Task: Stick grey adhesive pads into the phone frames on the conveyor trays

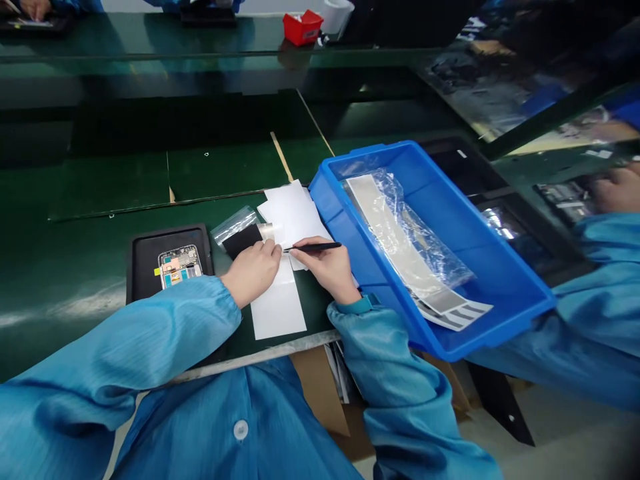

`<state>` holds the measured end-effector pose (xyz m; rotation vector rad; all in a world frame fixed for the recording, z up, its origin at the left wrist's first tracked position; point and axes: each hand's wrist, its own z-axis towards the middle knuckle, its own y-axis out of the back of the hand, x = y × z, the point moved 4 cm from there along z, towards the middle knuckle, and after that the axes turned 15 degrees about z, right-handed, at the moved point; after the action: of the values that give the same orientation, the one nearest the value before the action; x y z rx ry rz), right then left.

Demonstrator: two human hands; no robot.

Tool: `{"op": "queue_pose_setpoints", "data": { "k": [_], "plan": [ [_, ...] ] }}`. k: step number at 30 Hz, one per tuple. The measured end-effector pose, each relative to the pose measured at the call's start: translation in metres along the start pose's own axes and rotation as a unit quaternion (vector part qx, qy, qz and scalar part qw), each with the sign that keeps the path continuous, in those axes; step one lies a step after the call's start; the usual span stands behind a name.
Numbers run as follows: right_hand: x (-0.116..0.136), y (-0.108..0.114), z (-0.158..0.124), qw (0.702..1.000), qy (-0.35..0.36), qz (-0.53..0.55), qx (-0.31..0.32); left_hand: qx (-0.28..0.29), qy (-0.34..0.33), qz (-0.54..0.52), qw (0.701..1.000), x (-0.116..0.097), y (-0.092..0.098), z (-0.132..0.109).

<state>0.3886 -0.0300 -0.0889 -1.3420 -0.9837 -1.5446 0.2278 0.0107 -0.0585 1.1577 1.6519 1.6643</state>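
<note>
"What takes up the scene?"

"A long green workbench (pixel 100 187) runs across it, and a blue plastic tray (pixel 440 193) sits at an angle on the right. Farther right, a co-worker's hand (pixel 613 190) reaches out of a blue sleeve."

"What's in the tray?"

"A clear plastic bag (pixel 420 227) lies against long grey-and-white strips (pixel 395 233)."

"And closer to the hands?"

"White paper sheets (pixel 293 213) lie on the bench just left of the tray. Left of them is a black phone tray (pixel 145 267) holding an opened phone (pixel 180 267). A small zip bag (pixel 235 223) and a black pad (pixel 243 241) sit at the sheets' left edge."

"The hands?"

"The left hand (pixel 253 272) has its fingers pressed together and curled down on the paper. I can't tell whether it pinches anything. The right hand (pixel 325 270) pinches slim black tweezers (pixel 315 247), tips aimed left, almost at the left fingertips."

"Any room to move?"

"Not much sideways. The tray wall stands just right of the right hand, and the bench's near edge (pixel 250 357) lies close behind the wrists. Open bench lies beyond the papers"
</note>
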Motion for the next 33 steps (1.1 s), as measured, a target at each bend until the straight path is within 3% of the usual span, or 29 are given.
{"op": "queue_pose_setpoints", "data": {
  "k": [26,33],
  "plan": [
    [0.0,0.004,-0.005,0.999,0.008,-0.049,-0.013,0.001,-0.016,-0.023,1.0,-0.001,-0.004,0.001],
    [0.009,0.007,-0.005,0.998,0.004,-0.021,-0.065,0.011,0.001,-0.058,0.998,0.005,-0.005,0.003]
  ]
}}
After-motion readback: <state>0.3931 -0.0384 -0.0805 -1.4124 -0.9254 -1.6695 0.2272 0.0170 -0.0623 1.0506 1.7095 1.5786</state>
